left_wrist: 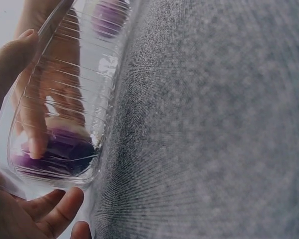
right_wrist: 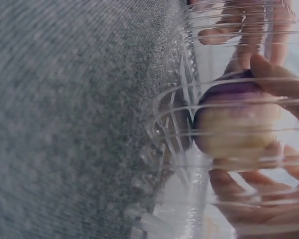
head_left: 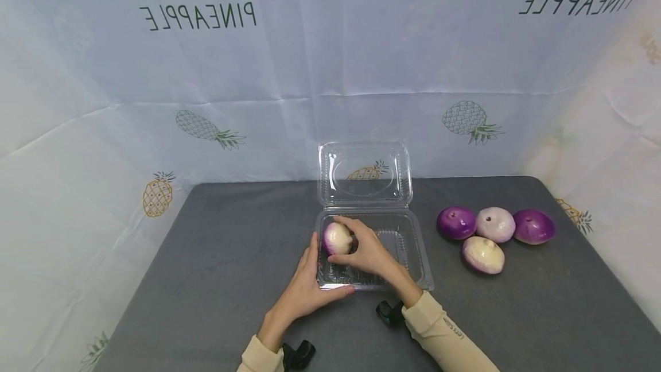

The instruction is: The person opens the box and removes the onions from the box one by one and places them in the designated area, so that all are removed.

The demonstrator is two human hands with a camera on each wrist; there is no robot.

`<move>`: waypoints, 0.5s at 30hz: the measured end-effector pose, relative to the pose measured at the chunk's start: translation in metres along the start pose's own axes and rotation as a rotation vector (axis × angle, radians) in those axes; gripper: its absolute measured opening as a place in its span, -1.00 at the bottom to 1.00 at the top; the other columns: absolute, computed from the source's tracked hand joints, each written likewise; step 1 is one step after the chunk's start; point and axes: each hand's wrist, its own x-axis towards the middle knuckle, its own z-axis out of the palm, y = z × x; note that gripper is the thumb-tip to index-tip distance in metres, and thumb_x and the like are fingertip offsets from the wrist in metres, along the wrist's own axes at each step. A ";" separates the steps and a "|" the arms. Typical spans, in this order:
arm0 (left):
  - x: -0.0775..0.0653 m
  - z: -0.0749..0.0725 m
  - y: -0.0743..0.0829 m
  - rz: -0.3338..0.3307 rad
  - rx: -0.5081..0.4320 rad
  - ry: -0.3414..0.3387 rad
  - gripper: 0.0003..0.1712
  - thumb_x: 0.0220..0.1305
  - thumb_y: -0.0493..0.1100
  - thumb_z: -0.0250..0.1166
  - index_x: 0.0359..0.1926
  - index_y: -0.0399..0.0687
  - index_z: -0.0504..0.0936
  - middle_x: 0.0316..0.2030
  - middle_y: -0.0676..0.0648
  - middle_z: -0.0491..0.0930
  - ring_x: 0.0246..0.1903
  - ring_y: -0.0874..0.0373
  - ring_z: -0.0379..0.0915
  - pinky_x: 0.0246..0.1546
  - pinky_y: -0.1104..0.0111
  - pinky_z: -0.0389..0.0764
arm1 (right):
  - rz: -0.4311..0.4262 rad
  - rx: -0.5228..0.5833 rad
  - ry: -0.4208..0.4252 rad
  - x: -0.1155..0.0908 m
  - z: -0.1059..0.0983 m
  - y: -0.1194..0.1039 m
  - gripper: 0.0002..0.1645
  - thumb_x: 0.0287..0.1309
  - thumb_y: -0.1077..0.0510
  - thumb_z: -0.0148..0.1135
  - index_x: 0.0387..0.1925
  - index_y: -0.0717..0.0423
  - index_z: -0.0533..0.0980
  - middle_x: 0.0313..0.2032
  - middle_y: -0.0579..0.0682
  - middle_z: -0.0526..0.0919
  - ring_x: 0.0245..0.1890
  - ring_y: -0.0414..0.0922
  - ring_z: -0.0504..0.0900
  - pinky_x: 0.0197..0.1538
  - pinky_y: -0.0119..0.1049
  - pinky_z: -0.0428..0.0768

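Observation:
A clear plastic clamshell container (head_left: 412,245) stands on the table with its lid (head_left: 365,193) raised at the back. My right hand (head_left: 369,248) pinches a purple-and-white onion (head_left: 337,239) between thumb and fingers inside the base's left end. Through the ribbed wall, the right wrist view shows the fingers around this onion (right_wrist: 239,119). My left hand (head_left: 304,289) touches the container's near left corner. Its straight fingers lie along the left side and its thumb along the front rim. In the left wrist view, the onion's purple underside (left_wrist: 60,152) shows low in the container.
Right of the container, on the dark grey table (head_left: 232,245), sit two purple onions (head_left: 457,223), (head_left: 534,227), a pale onion (head_left: 496,224) and a cream-topped onion (head_left: 483,255). A pineapple-print cloth (head_left: 351,62) hangs behind the table.

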 end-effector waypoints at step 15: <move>-0.001 0.000 0.000 0.005 0.016 0.004 0.56 -0.02 0.33 0.56 0.65 -0.05 -0.34 0.62 -0.33 -0.10 0.59 -0.30 -0.12 0.45 -0.27 0.19 | 0.005 -0.016 0.072 -0.001 -0.003 -0.003 -0.06 -0.11 0.10 0.68 0.32 0.19 0.45 0.15 0.16 0.65 -0.06 -0.02 0.66 -0.09 -0.29 0.65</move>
